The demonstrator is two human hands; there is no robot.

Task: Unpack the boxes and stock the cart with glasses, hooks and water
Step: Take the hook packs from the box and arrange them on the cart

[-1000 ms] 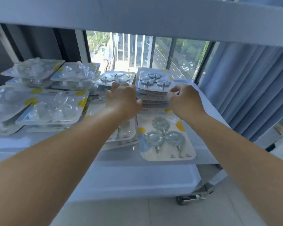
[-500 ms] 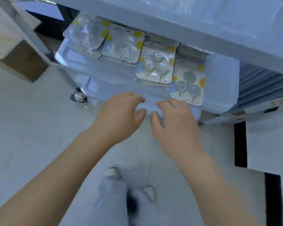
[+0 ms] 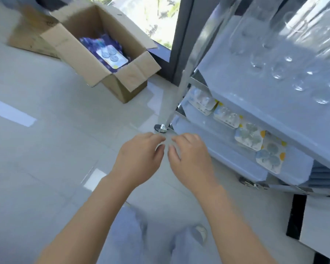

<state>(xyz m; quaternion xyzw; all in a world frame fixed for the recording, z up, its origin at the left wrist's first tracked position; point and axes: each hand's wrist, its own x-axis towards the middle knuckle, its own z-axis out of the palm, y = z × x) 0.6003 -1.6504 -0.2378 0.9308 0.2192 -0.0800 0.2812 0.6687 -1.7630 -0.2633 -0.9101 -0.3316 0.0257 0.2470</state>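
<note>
While a cardboard box [image 3: 103, 54] is sitting open on the pale floor [image 3: 36, 149] at upper left, one pack of hooks [image 3: 112, 56] is lying face-up inside it on purple wrapping, waiting to be unpacked. A second, closed box [image 3: 29, 33] is resting just behind it, by the window.

At centre, the person's left hand [image 3: 139, 159] and right hand [image 3: 191, 159] are hovering close together above the floor, fingers loosely curled, holding nothing and touching nothing; blur is hiding finer detail of the fingertips.

To the right, the cart [image 3: 181, 92] is standing on small wheels, its middle shelf [image 3: 293, 168] already carrying a row of hook packs [image 3: 250, 136], some stacked, along its front edge. On the shelf above, clear glasses [image 3: 278, 71] are standing in a group. No water is showing.

Judging by its look, the pack in the box is going to be light and fairly stiff, a card backing under a thin clear plastic blister. The smooth plastic is likely to be slippery and may dent if squeezed, so the sensible hold is a pinch on the flat card edges, thumb on top and fingers beneath, rather than on the raised bubbles. The glasses, by contrast, are looking fragile.
</note>
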